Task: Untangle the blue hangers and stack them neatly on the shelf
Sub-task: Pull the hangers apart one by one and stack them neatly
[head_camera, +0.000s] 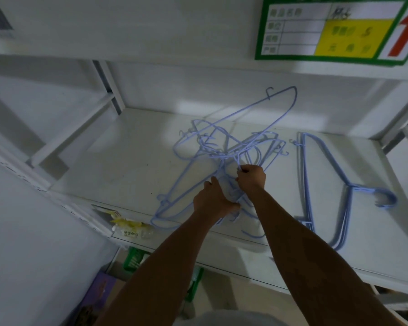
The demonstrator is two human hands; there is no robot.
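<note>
A tangle of thin blue wire hangers lies in the middle of the white shelf; one hanger sticks up toward the back wall. My left hand grips wires at the near side of the tangle. Just to its right, my right hand pinches a hanger wire between fingers and thumb. A neat stack of blue hangers lies flat on the right part of the shelf, hooks pointing right, apart from both hands.
A green, yellow and white price sign hangs from the shelf above. Yellow tags sit at the shelf's front edge on the left. Green and purple packages lie on the level below. White uprights frame both shelf ends.
</note>
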